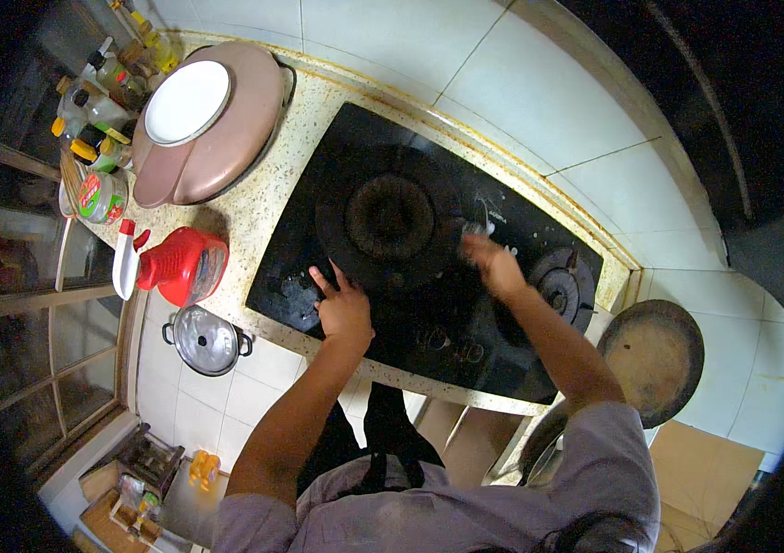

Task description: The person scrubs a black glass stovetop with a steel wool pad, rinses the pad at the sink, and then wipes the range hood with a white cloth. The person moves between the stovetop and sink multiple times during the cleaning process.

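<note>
Below me lies a black glass gas cooktop [426, 304] with a large round burner [390, 216] and a smaller burner [559, 294] at the right. My left hand [345, 311] rests at the near left part of the glass, fingers spread towards the large burner's rim, holding nothing visible. Between the two burners, my right hand [492, 263] is blurred, its fingers bent around a small greyish thing [475, 229] too blurred to name. White spots and smears mark the glass near it. Left of the cooktop, a red spray bottle [188, 266] with a white and red trigger head lies on the counter.
A pink lidded pan [246, 124] bearing a white plate [188, 104] stands at the back left, beside several bottles [105, 104] and a jar [103, 197]. A lidded pot [205, 340] is on the floor. A round brown pan [651, 363] stands at the right.
</note>
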The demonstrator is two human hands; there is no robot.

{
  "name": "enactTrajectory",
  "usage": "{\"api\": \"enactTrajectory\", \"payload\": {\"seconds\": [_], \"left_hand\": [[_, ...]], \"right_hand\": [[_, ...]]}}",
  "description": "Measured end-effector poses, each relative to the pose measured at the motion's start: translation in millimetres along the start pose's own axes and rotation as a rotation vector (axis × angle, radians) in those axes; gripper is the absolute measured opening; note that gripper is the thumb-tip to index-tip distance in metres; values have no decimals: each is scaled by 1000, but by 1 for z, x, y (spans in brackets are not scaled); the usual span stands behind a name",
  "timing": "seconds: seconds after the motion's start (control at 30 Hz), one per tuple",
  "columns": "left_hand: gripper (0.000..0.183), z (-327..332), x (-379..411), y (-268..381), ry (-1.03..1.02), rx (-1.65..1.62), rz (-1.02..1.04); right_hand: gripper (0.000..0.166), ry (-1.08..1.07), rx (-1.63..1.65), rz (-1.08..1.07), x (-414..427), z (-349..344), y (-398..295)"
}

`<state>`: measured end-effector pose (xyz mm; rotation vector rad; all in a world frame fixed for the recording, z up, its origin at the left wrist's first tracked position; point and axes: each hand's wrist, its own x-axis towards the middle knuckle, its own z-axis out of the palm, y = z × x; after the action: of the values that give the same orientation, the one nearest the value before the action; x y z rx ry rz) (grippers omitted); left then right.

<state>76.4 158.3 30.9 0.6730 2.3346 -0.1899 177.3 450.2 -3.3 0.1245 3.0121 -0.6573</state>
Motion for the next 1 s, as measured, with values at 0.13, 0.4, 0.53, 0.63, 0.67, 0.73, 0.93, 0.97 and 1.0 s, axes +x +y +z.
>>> {"api": "enactTrajectory", "payload": {"seconds": [0.13,0.4,0.53,0.63,0.67,0.73,0.93,0.97,1.0], "left_hand": [[109,1,0,2,-10,25,0],[116,-7,-3,-1,-56,50,-13],[124,9,-10,-17,94,24,42],[126,50,-5,-47,295,99,85],[126,38,-8,-50,288,45,61],[126,33,-15,-59,330,-69,71],[129,35,-11,-55,328,-37,44],[130,33,-12,-54,313,-30,37],[130,33,-14,-56,310,-39,22]], "right_hand": [[39,274,-27,190,47,1,20],[38,-122,102,-76,-35,35,-66],[40,106,-2,184,1,20,-2],[40,278,-138,346,38,1,51],[38,354,-174,399,48,4,67],[34,446,-303,437,59,14,60],[42,62,-208,410,-22,50,-31],[48,0,-289,358,-31,60,-31],[50,-101,-189,447,-15,27,-57]]}}
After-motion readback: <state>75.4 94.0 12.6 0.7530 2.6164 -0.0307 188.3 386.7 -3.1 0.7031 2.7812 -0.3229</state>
